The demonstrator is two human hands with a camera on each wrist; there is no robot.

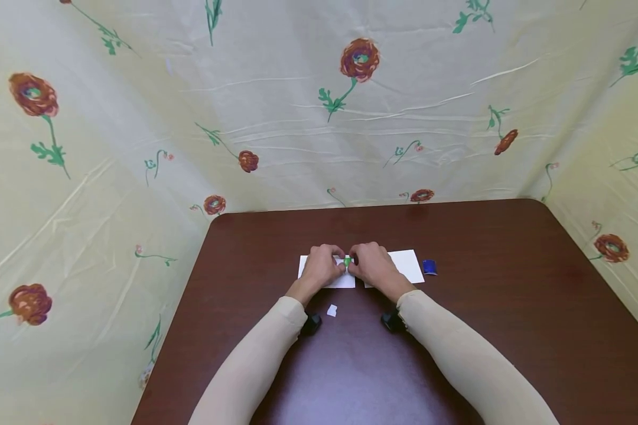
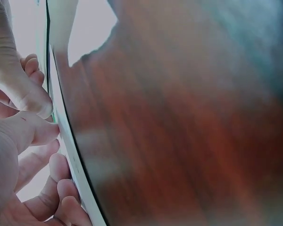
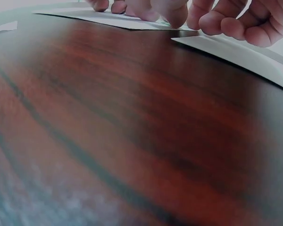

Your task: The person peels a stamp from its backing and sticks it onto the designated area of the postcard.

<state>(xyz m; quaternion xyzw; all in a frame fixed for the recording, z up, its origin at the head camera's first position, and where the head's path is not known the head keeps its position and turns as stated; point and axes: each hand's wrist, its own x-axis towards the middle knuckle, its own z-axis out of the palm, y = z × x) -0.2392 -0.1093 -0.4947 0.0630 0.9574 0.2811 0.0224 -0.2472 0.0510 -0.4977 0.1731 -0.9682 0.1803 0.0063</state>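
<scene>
My left hand [image 1: 323,264] and right hand [image 1: 373,262] meet over the inner part of the left white sheet [image 1: 342,282]. Between their thumbs and fingers is a small bright green piece [image 1: 347,261], which both hands pinch; its exact kind is too small to tell. In the right wrist view, the fingertips of my right hand [image 3: 245,21] are close to those of the left, low over the sheets. Thumbs and curled fingers hide most of the green piece in both wrist views. A second white sheet [image 1: 408,265] lies partly under the right hand.
A small blue packet [image 1: 429,267] lies right of the second sheet. Nearer to me is a torn white scrap [image 1: 332,310]. Everything rests on a dark brown table [image 1: 489,248], with flower-patterned cloth [image 1: 287,118] hanging behind and at the sides.
</scene>
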